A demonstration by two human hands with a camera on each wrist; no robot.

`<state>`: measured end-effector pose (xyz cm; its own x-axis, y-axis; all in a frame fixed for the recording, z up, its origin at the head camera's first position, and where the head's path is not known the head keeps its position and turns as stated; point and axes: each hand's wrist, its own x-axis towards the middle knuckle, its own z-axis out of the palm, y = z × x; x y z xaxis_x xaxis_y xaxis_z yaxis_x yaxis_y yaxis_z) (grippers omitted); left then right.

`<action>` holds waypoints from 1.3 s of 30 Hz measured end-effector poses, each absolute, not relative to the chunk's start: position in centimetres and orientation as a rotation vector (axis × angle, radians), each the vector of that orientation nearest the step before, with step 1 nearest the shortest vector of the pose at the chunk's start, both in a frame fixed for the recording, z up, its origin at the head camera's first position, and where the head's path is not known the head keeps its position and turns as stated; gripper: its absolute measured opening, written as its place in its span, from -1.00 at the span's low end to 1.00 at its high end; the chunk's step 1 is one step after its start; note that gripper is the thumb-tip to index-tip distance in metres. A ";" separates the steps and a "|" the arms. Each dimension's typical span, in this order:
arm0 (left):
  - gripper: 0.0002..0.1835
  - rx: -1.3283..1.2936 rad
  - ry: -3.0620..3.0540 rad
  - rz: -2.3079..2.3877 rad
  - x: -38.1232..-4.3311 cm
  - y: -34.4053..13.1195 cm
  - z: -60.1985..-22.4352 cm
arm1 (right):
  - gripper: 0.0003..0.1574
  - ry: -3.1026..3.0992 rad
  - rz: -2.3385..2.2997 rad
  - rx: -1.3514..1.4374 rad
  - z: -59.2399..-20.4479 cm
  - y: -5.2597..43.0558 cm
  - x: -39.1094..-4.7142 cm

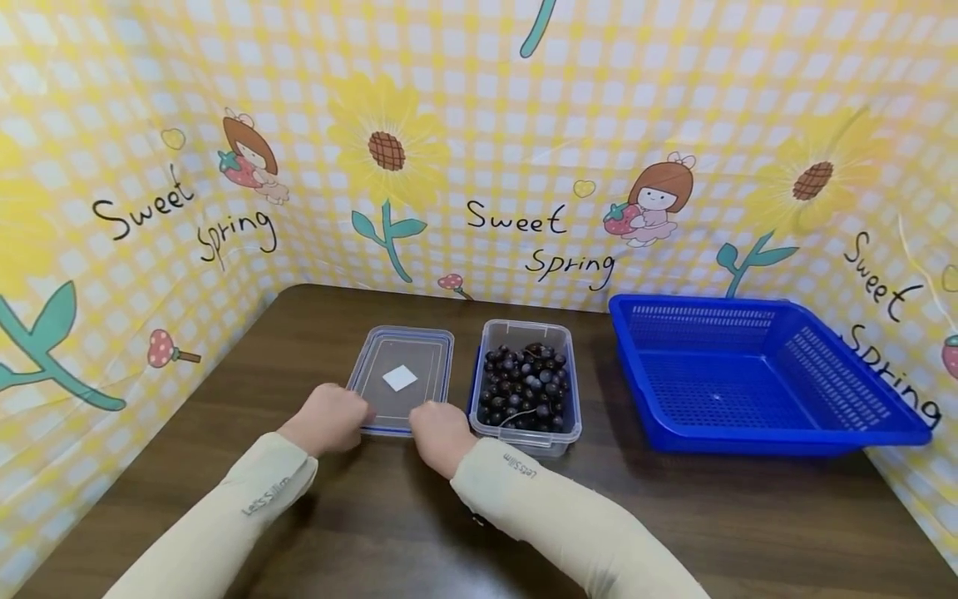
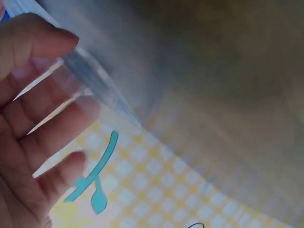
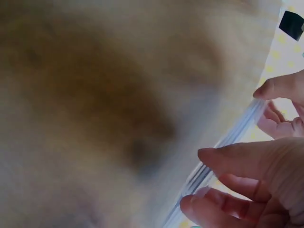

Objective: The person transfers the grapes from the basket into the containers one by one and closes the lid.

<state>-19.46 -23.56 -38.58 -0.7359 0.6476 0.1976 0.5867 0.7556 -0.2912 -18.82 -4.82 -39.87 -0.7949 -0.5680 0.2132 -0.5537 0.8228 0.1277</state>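
A clear plastic lid (image 1: 382, 391) with a blue seal line and a white square sticker is near the middle-left of the table. My left hand (image 1: 327, 418) pinches its near left corner, thumb over the edge and fingers beneath in the left wrist view. At the near right corner, my right hand (image 1: 440, 434) grips the edge between thumb and fingers; its thumb (image 3: 237, 159) shows in the right wrist view. Just right of that hand stands a clear plastic box (image 1: 572, 416) full of dark grapes (image 1: 524, 387).
A blue plastic basket (image 1: 748, 441) with slotted walls stands at the right. Along the box's left side shows a narrow blue strip (image 1: 475, 387). A yellow checked cloth (image 1: 479, 125) with printed flowers surrounds the brown wooden table (image 1: 404, 516) at the back and sides.
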 end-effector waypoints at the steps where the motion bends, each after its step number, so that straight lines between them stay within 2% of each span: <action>1: -0.65 -0.956 -2.649 0.294 -19.4 -23.6 -38.3 | -0.81 -2.749 -0.094 0.874 -39.7 -4.8 -18.9; 12: -0.60 -0.975 -2.267 0.241 -19.6 -24.2 -35.0 | -0.88 -2.644 0.094 0.998 -35.5 -2.9 -20.4; 20: -0.63 -1.002 -2.062 0.183 -20.2 -23.5 -29.6 | -0.89 -2.452 0.470 1.083 -31.6 -0.1 -21.7; 27: -0.76 -0.960 -1.938 0.199 -20.2 -20.1 -25.0 | -0.78 -1.974 0.746 1.097 -31.5 3.2 -24.4; 31: -0.82 -0.967 -1.838 0.139 -20.6 -17.4 -23.8 | -0.74 -1.904 0.877 1.009 -32.0 6.1 -25.8; 34: -0.84 -0.985 -1.780 0.057 -21.2 -15.5 -23.4 | -0.73 -1.914 1.000 0.842 -32.6 8.2 -26.5; 39: -0.73 -1.000 -1.755 -0.048 -21.7 -13.6 -22.4 | -0.73 -1.949 1.106 0.537 -33.4 10.9 -27.0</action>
